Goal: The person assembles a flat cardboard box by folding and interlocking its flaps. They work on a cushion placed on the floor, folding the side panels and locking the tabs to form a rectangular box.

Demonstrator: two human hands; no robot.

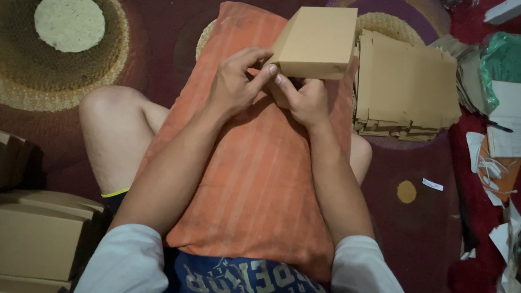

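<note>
Finished brown cardboard boxes (19, 241) sit stacked at far left on the dark red carpet (165, 10), near a round woven straw mat (2, 51). Centre: long orange striped pillow (257, 184) across the lap. Left hand (234, 86) pinches the near lower edge of a small tan cardboard box (317, 40), grip closed on it with thumb and fingers. Right hand (306, 100) presses the same edge from beneath, fingers curled against the box. Box rests tilted at the pillow's far end. Just right, a stack of flat cardboard blanks (406, 84); farther right, green mesh bag (514, 62) and paper scraps.
</note>
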